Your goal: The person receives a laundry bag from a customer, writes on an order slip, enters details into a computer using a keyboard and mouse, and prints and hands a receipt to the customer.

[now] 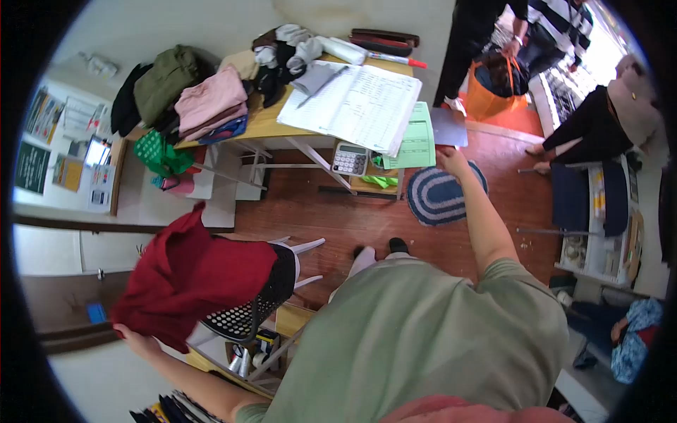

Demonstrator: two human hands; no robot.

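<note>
My left hand [135, 340], closed on its edge, holds up a dark red garment [194, 271]; part of the cloth lies over a black perforated chair [247, 314]. My right hand [453, 162] reaches out to the right of the table, its fingers curled together. A flat grey panel [449, 128] shows just beyond those fingers, and I cannot tell whether they grip it. Close to this hand are a green printed sheet [416, 141] and an open notebook [352, 106] with a pen and a grey cloth on it.
Folded clothes [211, 102] and rolled socks [289, 53] pile on the wooden table [278, 125]. A calculator [350, 159] sits at its near edge. An oval striped rug [444, 196] lies on the floor. People stand by the doorway, one with an orange bag [490, 99]; another person sits at right.
</note>
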